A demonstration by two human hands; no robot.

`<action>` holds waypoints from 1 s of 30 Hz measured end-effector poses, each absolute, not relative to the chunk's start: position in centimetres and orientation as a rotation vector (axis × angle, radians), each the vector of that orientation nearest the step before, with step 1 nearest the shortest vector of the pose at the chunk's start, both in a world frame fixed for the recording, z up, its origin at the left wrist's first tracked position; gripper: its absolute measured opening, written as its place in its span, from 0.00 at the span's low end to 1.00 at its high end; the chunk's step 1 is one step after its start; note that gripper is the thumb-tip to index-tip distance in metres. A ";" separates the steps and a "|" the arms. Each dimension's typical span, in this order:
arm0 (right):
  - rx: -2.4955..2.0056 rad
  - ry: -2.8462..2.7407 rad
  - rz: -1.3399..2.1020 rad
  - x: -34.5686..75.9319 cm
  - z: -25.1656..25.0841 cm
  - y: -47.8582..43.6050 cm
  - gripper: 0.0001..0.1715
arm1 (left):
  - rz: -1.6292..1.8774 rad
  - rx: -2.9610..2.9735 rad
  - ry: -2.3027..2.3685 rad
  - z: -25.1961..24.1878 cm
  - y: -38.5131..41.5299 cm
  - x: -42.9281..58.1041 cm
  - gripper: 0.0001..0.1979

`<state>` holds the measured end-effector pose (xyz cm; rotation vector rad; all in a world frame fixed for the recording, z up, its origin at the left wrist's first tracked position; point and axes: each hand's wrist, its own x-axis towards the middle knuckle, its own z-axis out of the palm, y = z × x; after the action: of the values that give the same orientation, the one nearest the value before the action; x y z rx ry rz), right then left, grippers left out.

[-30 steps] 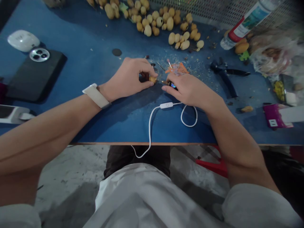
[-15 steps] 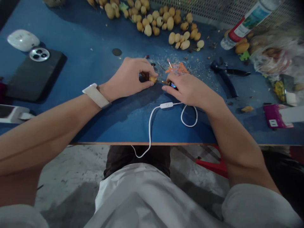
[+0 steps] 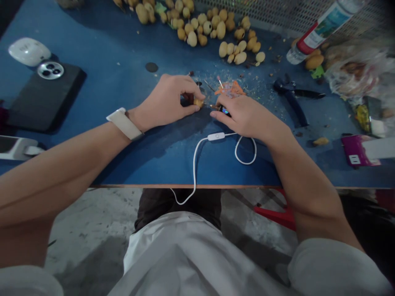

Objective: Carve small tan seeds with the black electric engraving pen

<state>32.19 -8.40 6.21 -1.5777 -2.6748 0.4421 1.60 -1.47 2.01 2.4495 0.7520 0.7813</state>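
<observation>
We pinch a small tan piece (image 3: pixel 198 102) between thumb and forefinger of our left hand (image 3: pixel 169 98), close above the middle of the blue table (image 3: pixel 129 164); our right hand (image 3: pixel 247 115) is wrapped around a slim tool (image 3: pixel 226 110) with a dark, shiny body and a brass-coloured tip, which points left towards the piece; we cannot tell whether its thin bit touches it. On the near side of the right hand we see a white cable (image 3: pixel 195 164) with an inline switch (image 3: pixel 216 136) and a loop; it runs over the table's near edge. Just beyond the right hand we see an orange heap (image 3: pixel 236 88), with pale crumbs scattered around it; farther off lie small tan gourds (image 3: pixel 221 31). To the right we have dark pliers (image 3: pixel 291 100), a labelled bottle (image 3: pixel 321 33) and a purple box (image 3: pixel 354 151); to the left, a black phone (image 3: pixel 43 98) and a white case (image 3: pixel 29 51).
</observation>
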 end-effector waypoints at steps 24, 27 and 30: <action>-1.593 -2.674 0.406 31.9 6.3 -8.5 0.27 | 0.797 2.479 0.766 2.0 -1.6 1.6 0.15; -1.556 -2.671 0.415 32.2 6.1 -8.4 0.30 | 0.822 2.510 0.785 2.0 -1.8 1.7 0.13; -1.558 -2.670 0.413 32.3 6.0 -8.5 0.31 | 0.823 2.515 0.788 2.0 -1.9 1.8 0.12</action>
<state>32.26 -8.45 6.04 -1.5580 -2.6695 0.4133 1.77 -1.85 1.98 2.5154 0.7880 0.8233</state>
